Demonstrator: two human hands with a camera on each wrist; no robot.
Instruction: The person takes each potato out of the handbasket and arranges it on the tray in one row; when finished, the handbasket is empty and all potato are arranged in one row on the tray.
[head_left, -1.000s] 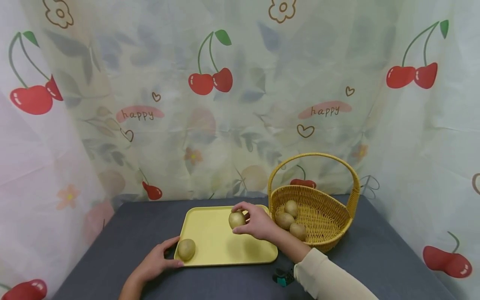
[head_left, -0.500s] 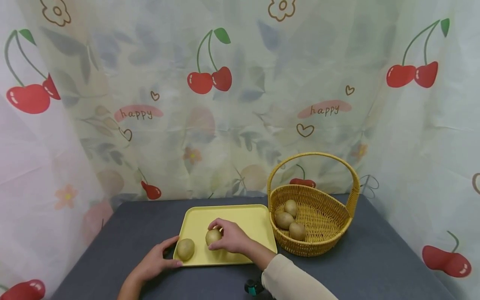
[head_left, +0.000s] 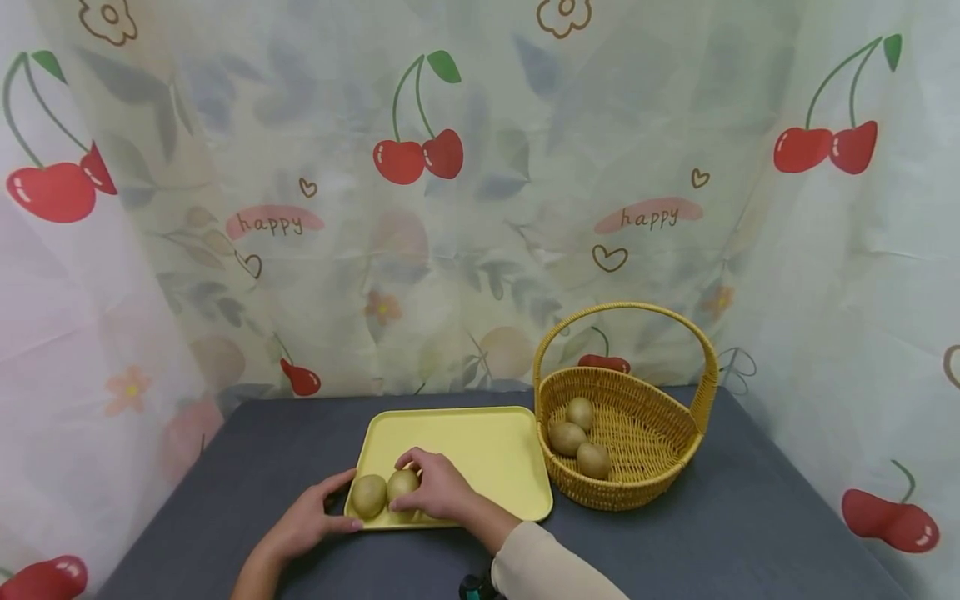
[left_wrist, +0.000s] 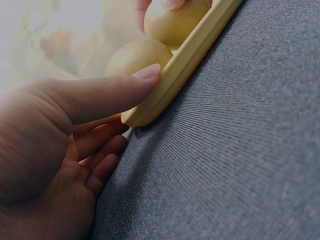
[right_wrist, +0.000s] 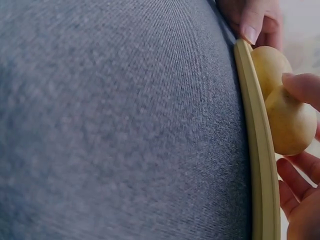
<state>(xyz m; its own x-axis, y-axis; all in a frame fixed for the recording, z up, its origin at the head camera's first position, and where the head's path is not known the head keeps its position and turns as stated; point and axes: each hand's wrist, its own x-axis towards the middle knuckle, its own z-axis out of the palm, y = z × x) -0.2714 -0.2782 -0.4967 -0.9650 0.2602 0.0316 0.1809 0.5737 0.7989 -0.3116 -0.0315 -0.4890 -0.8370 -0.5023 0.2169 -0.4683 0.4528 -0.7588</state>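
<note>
My right hand (head_left: 438,490) holds a smooth yellow-brown potato (head_left: 402,485) between thumb and fingers, low over the front left of the yellow tray (head_left: 480,454). Right beside it, another potato (head_left: 369,497) sits in the tray's front left corner. In the right wrist view the held potato (right_wrist: 291,122) appears to touch the other potato (right_wrist: 270,67). My left hand (head_left: 307,518) grips that tray corner. Seen from the left wrist, its thumb (left_wrist: 112,95) lies along the rim, while the other fingers curl by the corner, partly hidden.
A wicker basket (head_left: 645,487) with a tall arched handle stands at the tray's right, with three potatoes (head_left: 567,438) inside at its left. Dark grey cloth (head_left: 675,550) covers the table. A cherry-patterned curtain (head_left: 480,275) hangs behind and at both sides.
My right hand has carried its potato leftward and down across the tray, beside the corner potato. The left hand has stayed at the tray corner.
</note>
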